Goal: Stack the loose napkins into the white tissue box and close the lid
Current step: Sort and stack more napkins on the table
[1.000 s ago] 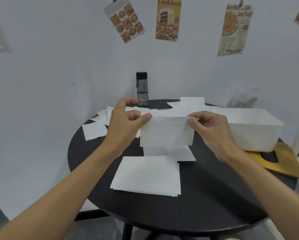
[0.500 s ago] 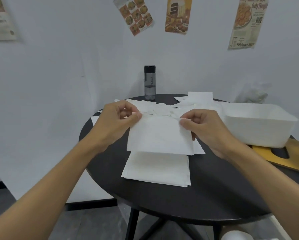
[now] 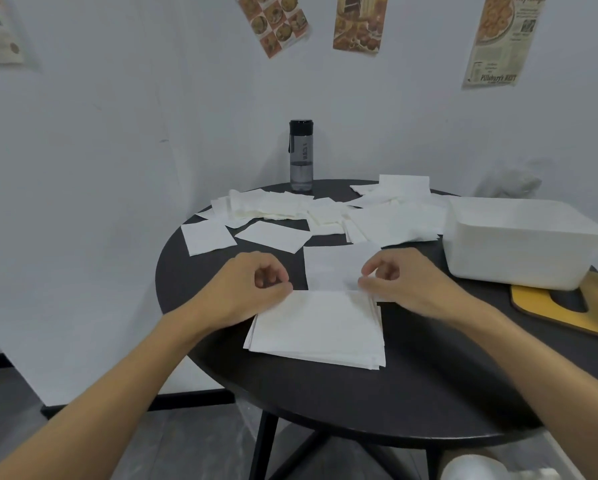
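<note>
Napkin stack (image 3: 316, 327) on table (image 3: 429, 393); left hand (image 3: 252, 289) and right hand (image 3: 401, 289) at far corners.

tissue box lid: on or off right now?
Off. The white tissue box shows an open rim on top, and the yellow slotted board, likely its lid, lies flat on the table at the box's near corner.
</note>
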